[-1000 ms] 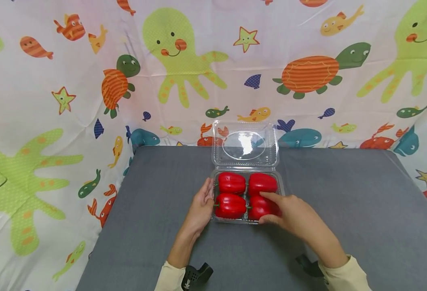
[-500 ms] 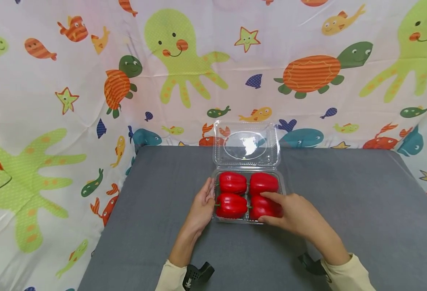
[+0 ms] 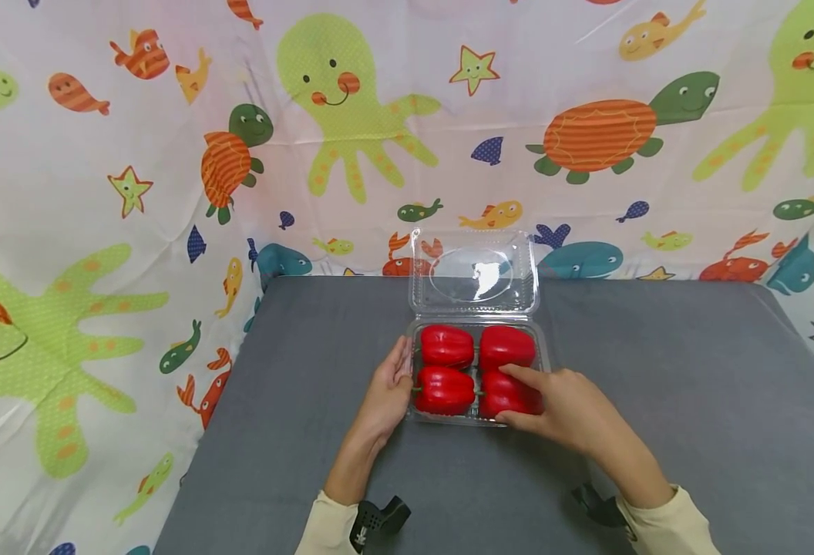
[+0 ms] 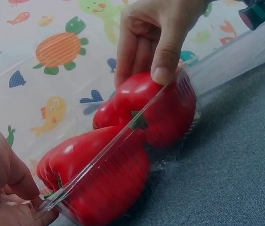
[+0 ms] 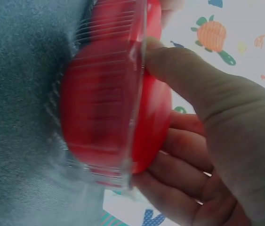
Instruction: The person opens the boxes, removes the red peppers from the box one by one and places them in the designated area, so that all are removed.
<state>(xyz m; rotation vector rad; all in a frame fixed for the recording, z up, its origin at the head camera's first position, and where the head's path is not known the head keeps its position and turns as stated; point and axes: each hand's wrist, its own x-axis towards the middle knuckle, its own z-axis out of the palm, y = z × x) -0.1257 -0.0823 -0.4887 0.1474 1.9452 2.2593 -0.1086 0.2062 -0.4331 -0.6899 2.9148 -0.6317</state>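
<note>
Reaching in from the bottom of the head view with both forearms (image 3: 350,466), angled inward, in cream sleeves (image 3: 325,527). Pinching between thumb and fingers with left hand (image 3: 384,389), fingertips pointing away from the body. Gripping with right hand (image 3: 565,405), knuckles up, reaching leftward; spacing thumb (image 5: 184,70) and index finger (image 3: 523,375) apart at the tips, curling the fingers opposite the thumb per right wrist view. Holding hands apart, left slightly farther forward.

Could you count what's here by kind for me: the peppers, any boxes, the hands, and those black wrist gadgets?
Red peppers: 4
Clear plastic box: 1
Hands: 2
Black wrist gadgets: 2
Total: 9
</note>
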